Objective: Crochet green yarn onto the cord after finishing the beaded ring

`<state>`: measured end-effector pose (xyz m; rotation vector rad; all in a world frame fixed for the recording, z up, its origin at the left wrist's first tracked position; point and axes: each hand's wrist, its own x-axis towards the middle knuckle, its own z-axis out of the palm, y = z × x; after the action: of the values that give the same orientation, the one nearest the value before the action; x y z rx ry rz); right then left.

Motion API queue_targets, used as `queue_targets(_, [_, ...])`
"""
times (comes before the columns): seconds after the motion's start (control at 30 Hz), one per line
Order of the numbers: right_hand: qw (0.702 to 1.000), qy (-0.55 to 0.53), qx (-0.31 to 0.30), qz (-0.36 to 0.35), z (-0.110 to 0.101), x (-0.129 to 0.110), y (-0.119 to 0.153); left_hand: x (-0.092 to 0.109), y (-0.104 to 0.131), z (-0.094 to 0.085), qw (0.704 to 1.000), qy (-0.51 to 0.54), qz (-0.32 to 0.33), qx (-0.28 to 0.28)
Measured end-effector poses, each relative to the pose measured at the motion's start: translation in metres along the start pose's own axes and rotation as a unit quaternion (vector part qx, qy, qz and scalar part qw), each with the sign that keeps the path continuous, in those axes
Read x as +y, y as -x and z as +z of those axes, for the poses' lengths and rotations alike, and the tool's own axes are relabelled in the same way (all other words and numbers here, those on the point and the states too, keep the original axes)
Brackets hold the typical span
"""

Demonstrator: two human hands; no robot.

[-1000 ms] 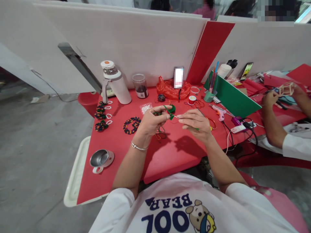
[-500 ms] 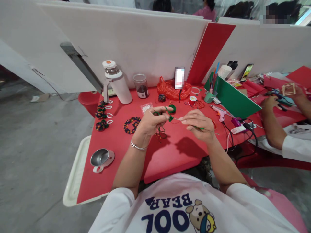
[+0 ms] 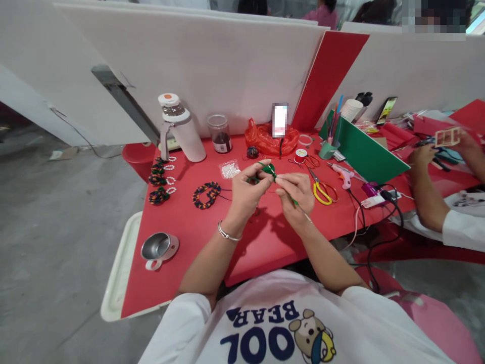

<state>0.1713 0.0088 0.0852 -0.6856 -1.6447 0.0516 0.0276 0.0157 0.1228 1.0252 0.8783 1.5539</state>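
Observation:
Above the red table, my left hand [image 3: 247, 189] pinches a small piece of green yarn [image 3: 270, 170], with a strand running over its fingers. My right hand [image 3: 298, 196] is closed around a crochet hook [image 3: 295, 201] with a green grip; its back end sticks out near the wrist. Both sets of fingertips meet at the yarn piece, and the hook's tip is too small to make out there. A braided loop of dark and orange yarn [image 3: 206, 195] lies left of my left hand. Yellow-handled scissors [image 3: 322, 194] rest right of my right hand.
A silver cup [image 3: 159, 248], a white thermos [image 3: 186, 132] and a glass jar [image 3: 220, 135] stand on the left. Behind the hands lie a bead packet [image 3: 229, 170], a red bag [image 3: 261, 137] and a thread spool [image 3: 300, 155]. A glue gun [image 3: 344, 177] and another person's arm [image 3: 428, 194] are rightward.
My right hand has moved left and tilted, bringing the hook to my left fingertips. My left hand has shifted slightly right and up. The scissors are now uncovered.

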Motion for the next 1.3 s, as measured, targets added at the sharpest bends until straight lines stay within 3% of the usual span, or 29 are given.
queue_targets(0.13, [0.999,0.023,0.015,-0.041,0.007,0.005,0.0,0.003,-0.001,-0.001,0.992,0.081,-0.092,-0.016])
queue_targets(0.3, [0.994,-0.088,-0.051,-0.028,-0.005,0.02,-0.009,0.016,-0.008,-0.013,0.978,0.089,-0.171,-0.079])
queue_targets(0.57, [0.984,-0.051,-0.148,-0.079,-0.036,0.024,-0.024,0.017,-0.008,-0.016,0.977,0.061,-0.174,-0.109])
queue_targets(1.07, [0.978,-0.008,-0.199,-0.06,-0.058,0.016,-0.028,0.022,-0.007,-0.022,0.98,0.007,-0.155,-0.121])
queue_targets(1.3, [0.973,-0.054,-0.216,-0.064,-0.063,0.013,-0.034,0.023,-0.01,-0.027,0.976,-0.007,-0.155,-0.154])
